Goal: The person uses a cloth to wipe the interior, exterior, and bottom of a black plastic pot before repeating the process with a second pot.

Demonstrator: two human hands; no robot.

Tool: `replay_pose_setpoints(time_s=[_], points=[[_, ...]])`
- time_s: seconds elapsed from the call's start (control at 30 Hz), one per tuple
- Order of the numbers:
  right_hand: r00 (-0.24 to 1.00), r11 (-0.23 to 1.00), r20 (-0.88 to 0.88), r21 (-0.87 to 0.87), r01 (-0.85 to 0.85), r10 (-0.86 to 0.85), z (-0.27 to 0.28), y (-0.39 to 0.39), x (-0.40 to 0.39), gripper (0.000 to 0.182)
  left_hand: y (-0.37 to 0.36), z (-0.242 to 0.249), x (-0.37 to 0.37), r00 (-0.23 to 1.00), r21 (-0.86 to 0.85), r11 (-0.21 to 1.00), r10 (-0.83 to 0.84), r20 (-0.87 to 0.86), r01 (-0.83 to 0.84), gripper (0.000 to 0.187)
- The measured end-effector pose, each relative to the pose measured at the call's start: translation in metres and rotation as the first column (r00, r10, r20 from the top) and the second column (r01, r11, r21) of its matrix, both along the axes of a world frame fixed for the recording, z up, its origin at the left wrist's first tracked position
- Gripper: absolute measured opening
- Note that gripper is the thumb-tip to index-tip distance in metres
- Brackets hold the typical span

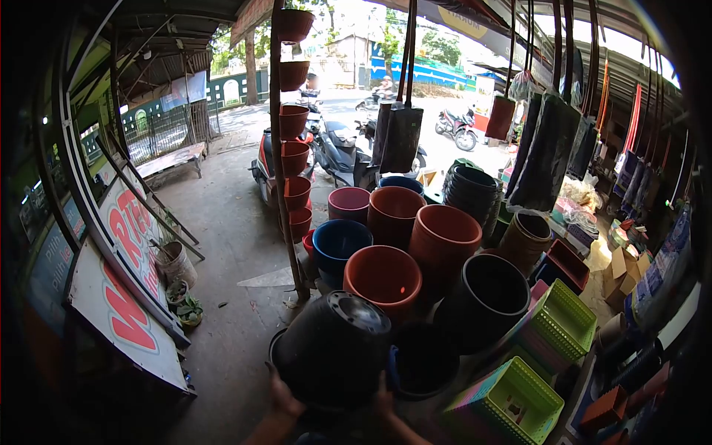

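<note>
A large black plant pot (pixel 326 352) is held low in front of me. It is tilted, its base with drain holes facing up and away and its wide rim toward me. My left hand (pixel 284 397) grips the rim at the left. On the opposite side, my right hand (pixel 383 400) grips the pot, its fingers partly hidden in shadow. Just right of that hand stands another dark pot (pixel 426 356) with its mouth up. Beyond the held pot is an orange-brown pot (pixel 382 278), with a blue pot (pixel 341 241) to its left.
More pots, including a tall black one (pixel 486 297), stand close together ahead. Green baskets (pixel 519 400) lie at the right. A post (pixel 282 163) carries several small hanging pots. Black bags (pixel 545 152) hang overhead. A sign board (pixel 122 319) leans at the left. Motorcycles (pixel 341 152) are parked outside.
</note>
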State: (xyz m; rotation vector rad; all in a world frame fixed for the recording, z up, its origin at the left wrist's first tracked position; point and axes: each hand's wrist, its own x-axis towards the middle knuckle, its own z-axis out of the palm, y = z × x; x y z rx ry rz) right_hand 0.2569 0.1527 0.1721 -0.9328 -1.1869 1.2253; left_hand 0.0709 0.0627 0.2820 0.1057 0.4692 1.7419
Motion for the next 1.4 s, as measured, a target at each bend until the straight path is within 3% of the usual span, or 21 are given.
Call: replay_pose_setpoints(time_s=[0.1,0.2,0.23,0.27,0.4,0.47,0.6,0.67,0.73,0.83,0.87,0.93,0.97,1.03,1.1,1.17,1.2,1.23,1.3,1.33,1.4], points=[[0.904,0.939,0.366,0.329,0.097,-0.222,0.049,-0.043,-0.008,0.060,0.010,-0.007,0.004,0.998,-0.050,0.997,0.061,-0.004,-0.061,0.083],[0.827,0.823,0.536,0.539,-0.181,-0.169,0.082,-0.056,-0.009,0.075,0.015,-0.003,0.012,0.997,-0.082,0.995,0.050,-0.059,-0.054,0.088],[0.719,0.733,0.679,0.563,-0.382,-0.147,0.088,-0.060,-0.012,0.078,0.016,-0.006,0.019,0.973,-0.142,0.984,0.071,-0.222,-0.104,0.088],[0.582,0.620,0.798,0.537,-0.572,-0.154,0.092,-0.060,-0.015,0.080,0.016,-0.011,0.023,0.922,-0.192,0.968,0.081,-0.379,-0.164,0.088],[0.418,0.517,0.876,0.480,-0.708,-0.240,0.114,-0.035,-0.024,0.083,0.012,-0.060,-0.009,0.797,-0.156,0.986,-0.054,-0.601,-0.051,0.081],[0.318,0.449,0.924,0.381,-0.808,-0.212,0.137,-0.010,-0.020,0.082,-0.001,-0.040,-0.006,0.449,-0.133,0.984,-0.067,-0.891,-0.117,0.059],[0.321,0.453,0.930,0.212,-0.866,0.179,0.163,0.063,-0.009,0.074,-0.016,0.013,-0.017,0.462,-0.195,0.975,-0.223,-0.858,0.108,0.041],[0.411,0.511,0.640,0.034,-0.859,0.649,0.163,0.098,0.001,0.059,-0.022,0.018,-0.028,0.470,-0.233,0.960,-0.279,-0.837,0.156,0.041],[0.525,0.469,0.027,-0.490,-0.735,0.850,0.146,0.119,0.019,0.043,-0.027,0.002,-0.041,0.578,-0.214,0.969,-0.244,-0.779,0.120,0.040],[0.673,0.271,-0.492,-0.657,-0.703,0.553,0.108,0.123,0.048,0.044,-0.038,-0.002,-0.042,0.761,-0.228,0.973,-0.169,-0.626,0.029,0.040],[0.670,0.275,-0.491,-0.652,-0.707,0.557,0.084,0.112,0.048,0.044,-0.038,0.000,-0.043,0.833,-0.253,0.967,-0.121,-0.540,-0.023,0.040],[0.721,0.552,-0.580,-0.483,-0.680,0.380,0.030,0.090,0.042,0.047,-0.036,-0.014,-0.034,0.885,-0.283,0.956,-0.064,-0.461,-0.078,0.041],[0.720,0.553,-0.578,-0.481,-0.680,0.384,0.009,0.078,0.041,0.047,-0.039,-0.025,-0.028,0.928,-0.332,0.935,-0.010,-0.371,-0.123,0.042],[0.894,0.678,-0.446,-0.649,-0.345,0.028,-0.018,0.057,0.031,0.053,-0.035,-0.051,-0.023,0.961,-0.370,0.920,0.020,-0.275,-0.125,0.043],[0.995,0.744,-0.057,-0.660,-0.100,0.083,0.053,0.010,0.004,0.064,-0.025,-0.056,-0.019,0.983,-0.412,0.904,0.044,-0.180,-0.116,0.044],[0.951,0.994,0.307,-0.113,-0.015,0.049,0.025,-0.027,-0.018,0.069,-0.013,-0.047,-0.007,0.964,-0.488,0.847,0.097,-0.246,-0.210,0.042],[0.888,0.980,0.456,0.193,-0.042,-0.051,0.015,-0.036,-0.023,0.073,-0.009,-0.040,0.000,0.965,-0.492,0.847,0.085,-0.247,-0.201,0.042],[0.888,0.981,0.455,0.192,-0.031,-0.061,0.024,-0.042,-0.025,0.073,-0.005,-0.032,0.006,0.949,-0.511,0.831,0.064,-0.307,-0.221,0.041],[0.621,0.902,0.777,0.336,-0.272,-0.102,0.053,-0.052,-0.027,0.078,-0.001,-0.032,0.009,0.928,-0.523,0.817,0.040,-0.370,-0.244,0.041],[0.625,0.901,0.774,0.341,-0.268,-0.107,0.055,-0.047,-0.027,0.078,-0.001,-0.040,0.007,0.872,-0.516,0.823,-0.052,-0.487,-0.239,0.040],[0.122,0.761,0.947,0.313,-0.568,-0.299,0.061,-0.032,-0.022,0.091,0.000,-0.061,0.005,0.790,-0.503,0.830,-0.135,-0.598,-0.240,0.041]])
